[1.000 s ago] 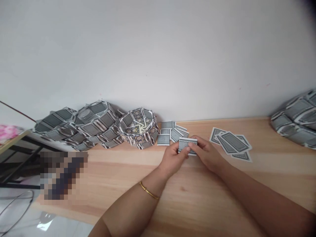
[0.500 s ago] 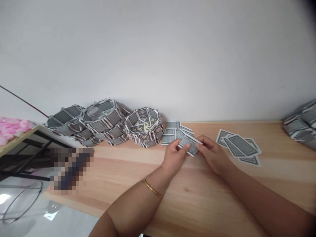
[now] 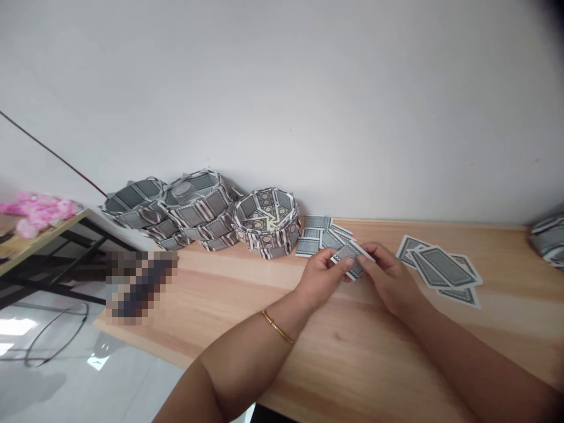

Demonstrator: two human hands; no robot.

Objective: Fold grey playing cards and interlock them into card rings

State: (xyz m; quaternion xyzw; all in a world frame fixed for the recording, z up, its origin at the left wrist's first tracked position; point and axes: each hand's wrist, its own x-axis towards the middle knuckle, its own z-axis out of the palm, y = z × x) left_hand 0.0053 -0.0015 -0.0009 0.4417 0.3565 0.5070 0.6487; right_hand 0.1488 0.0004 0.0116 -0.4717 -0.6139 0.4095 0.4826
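Note:
Between my two hands is a folded playing card (image 3: 348,258), grey-patterned with white edges, tilted over the table. My left hand (image 3: 321,276) pinches its left side with the thumb on top. On its right side, my right hand (image 3: 388,276) grips it, also with the thumb on top; the fingers underneath are mostly hidden. Just behind my left hand lie several folded cards (image 3: 311,238) in a loose heap. To the right of my right hand, several flat playing cards (image 3: 445,267) overlap, backs up.
Along the wall stand a small round basket (image 3: 288,235) and larger baskets (image 3: 198,214) made of folded cards. Another card piece (image 3: 549,238) sits at the far right. Pink flowers (image 3: 44,211) rest on a side table. A pixelated patch covers the wooden table's (image 3: 185,335) left end.
The held card has turned from level to slanted, its right end now lower. Both hands keep their hold. The whole view has shifted, so things on the table appear further right.

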